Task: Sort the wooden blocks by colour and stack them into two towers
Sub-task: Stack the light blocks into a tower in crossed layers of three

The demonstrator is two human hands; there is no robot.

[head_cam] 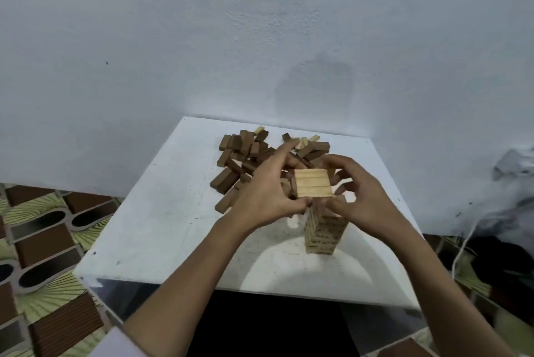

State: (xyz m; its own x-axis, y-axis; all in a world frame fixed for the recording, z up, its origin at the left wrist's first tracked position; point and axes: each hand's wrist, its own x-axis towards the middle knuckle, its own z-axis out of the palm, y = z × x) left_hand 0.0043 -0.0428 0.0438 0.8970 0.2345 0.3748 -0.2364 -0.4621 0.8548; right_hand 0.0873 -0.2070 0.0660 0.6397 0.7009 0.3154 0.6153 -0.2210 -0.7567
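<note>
Light tower (323,223), top layer in both hands' (265,192) (364,197) curled grip.

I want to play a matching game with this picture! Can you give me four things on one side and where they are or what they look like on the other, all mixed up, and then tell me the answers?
Things:
1. light tower
2. dark blocks
3. left hand
4. right hand

Descriptions:
A. lying loose in a heap at the back of the white table
B. at the right side of the tower's top
C. standing upright near the front
D. at the left side of the tower's top

Pairs: 1-C, 2-A, 3-D, 4-B
</note>
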